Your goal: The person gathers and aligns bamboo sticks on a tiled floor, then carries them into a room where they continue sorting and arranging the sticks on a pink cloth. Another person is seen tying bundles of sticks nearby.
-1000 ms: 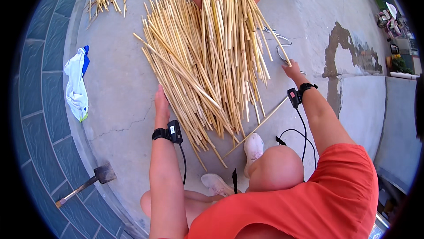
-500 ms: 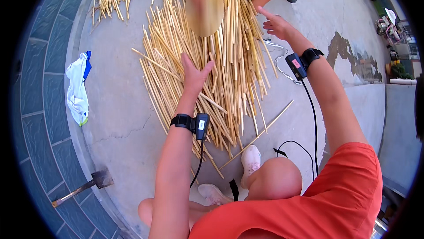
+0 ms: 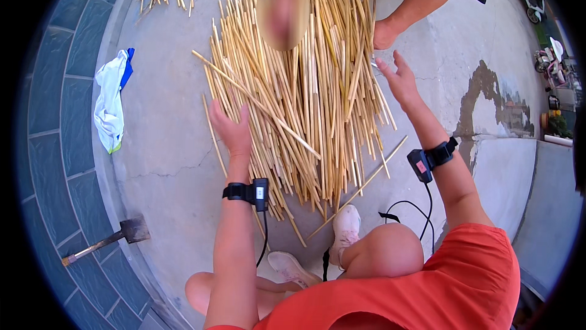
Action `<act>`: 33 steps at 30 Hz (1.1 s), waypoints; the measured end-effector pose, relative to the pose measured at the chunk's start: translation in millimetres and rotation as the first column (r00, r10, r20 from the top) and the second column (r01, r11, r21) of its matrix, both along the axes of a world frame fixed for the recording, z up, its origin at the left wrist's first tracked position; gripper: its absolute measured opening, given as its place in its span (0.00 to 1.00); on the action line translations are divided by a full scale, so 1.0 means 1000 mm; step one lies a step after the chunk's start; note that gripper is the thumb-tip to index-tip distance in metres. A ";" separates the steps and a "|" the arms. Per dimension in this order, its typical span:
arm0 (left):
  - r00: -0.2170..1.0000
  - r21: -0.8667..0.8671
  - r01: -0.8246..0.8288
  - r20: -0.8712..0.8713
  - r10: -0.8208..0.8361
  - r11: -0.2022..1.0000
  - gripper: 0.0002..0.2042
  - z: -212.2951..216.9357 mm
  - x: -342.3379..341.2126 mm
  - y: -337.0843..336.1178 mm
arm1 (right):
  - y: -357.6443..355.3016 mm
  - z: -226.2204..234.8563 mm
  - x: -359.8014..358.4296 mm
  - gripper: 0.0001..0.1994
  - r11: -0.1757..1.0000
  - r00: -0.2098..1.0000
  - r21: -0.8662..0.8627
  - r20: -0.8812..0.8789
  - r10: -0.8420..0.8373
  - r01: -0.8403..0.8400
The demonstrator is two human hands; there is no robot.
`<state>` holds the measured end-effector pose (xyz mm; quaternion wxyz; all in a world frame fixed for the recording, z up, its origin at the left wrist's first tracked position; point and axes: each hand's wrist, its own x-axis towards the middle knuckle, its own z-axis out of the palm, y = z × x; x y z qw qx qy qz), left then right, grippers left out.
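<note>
— Where are the sticks?

— The big pile of bamboo sticks lies on the concrete floor, right in front of the person's white shoes.

— What do the hands do?

— The left hand is spread open on the left edge of the pile — it holds nothing. The right hand is open too, fingers wide, up over the right side of the pile, empty.

— Anything else?

— A white and blue cloth lies off to the left, and a small shovel sits near the tiles. Another person's arm reaches down at the far end.
</note>
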<state>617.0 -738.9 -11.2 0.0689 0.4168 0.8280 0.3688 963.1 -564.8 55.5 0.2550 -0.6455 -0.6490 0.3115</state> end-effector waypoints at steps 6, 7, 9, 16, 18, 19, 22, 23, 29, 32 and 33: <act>0.952 -0.286 -0.306 -0.094 0.292 0.908 0.35 -0.054 -0.106 -0.090 | -0.015 -0.045 0.013 0.40 0.998 0.988 0.029 0.146 -0.053 0.049; 0.958 -0.318 -0.283 -0.042 0.285 0.905 0.35 -0.060 -0.117 -0.099 | -0.014 -0.049 0.011 0.39 0.997 0.985 0.054 0.163 -0.056 0.048; 0.961 -0.379 -0.222 0.072 0.268 0.898 0.35 -0.066 -0.127 -0.109 | -0.014 -0.057 0.009 0.38 0.995 0.978 0.100 0.205 -0.041 0.020; 0.856 -0.330 -0.065 0.467 0.222 0.942 0.37 -0.059 -0.094 -0.077 | -0.015 -0.063 0.009 0.36 0.993 0.962 0.098 0.256 -0.093 0.070; 0.855 -0.342 -0.058 0.468 0.224 0.938 0.37 -0.060 -0.085 -0.071 | -0.020 -0.060 0.003 0.35 0.989 0.968 0.147 0.247 -0.042 0.005; 0.854 -0.348 -0.050 0.471 0.221 0.936 0.38 -0.058 -0.076 -0.066 | -0.023 -0.058 0.001 0.35 0.985 0.969 0.172 0.246 -0.021 -0.023; 0.862 -0.375 -0.002 0.470 0.192 0.927 0.40 -0.052 -0.060 -0.053 | -0.045 -0.058 -0.013 0.34 0.967 0.970 0.227 0.236 0.057 -0.112; 0.866 -0.395 0.024 0.467 0.178 0.918 0.40 -0.052 -0.055 -0.049 | -0.054 -0.058 -0.017 0.33 0.958 0.966 0.246 0.242 0.088 -0.149; 0.792 -0.292 0.036 0.592 0.151 0.956 0.40 -0.070 -0.043 -0.040 | -0.111 -0.036 -0.070 0.29 0.864 0.903 0.262 0.156 0.401 -0.429; 0.768 -0.284 0.013 0.617 0.173 0.959 0.41 -0.084 -0.054 -0.040 | -0.125 -0.033 -0.104 0.32 0.831 0.828 0.082 -0.082 0.555 -0.549; 0.739 -0.272 0.003 0.649 0.181 0.962 0.41 -0.085 -0.052 -0.036 | -0.125 -0.036 -0.113 0.34 0.815 0.804 0.059 -0.135 0.579 -0.576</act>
